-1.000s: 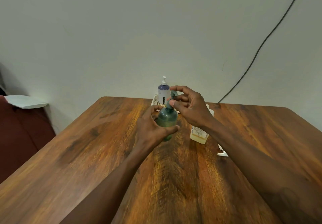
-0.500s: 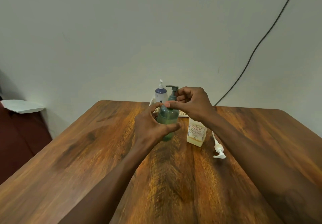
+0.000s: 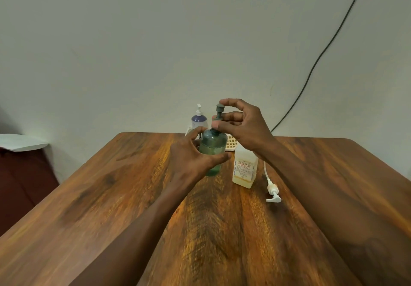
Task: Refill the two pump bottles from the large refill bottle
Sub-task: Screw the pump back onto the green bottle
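Now | left hand grips green bottle | right hand pinches pump | square bottle: top hidden

The green bottle stands upright mid-table, its dark pump on top. A square bottle of yellowish liquid stands just right, with a white pump lying beside it. A white bottle stands behind.

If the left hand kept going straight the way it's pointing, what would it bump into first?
The left hand grips the green see-through pump bottle. Beyond that, it would probably meet the white pump bottle with a purple shoulder behind, though depth is unclear.
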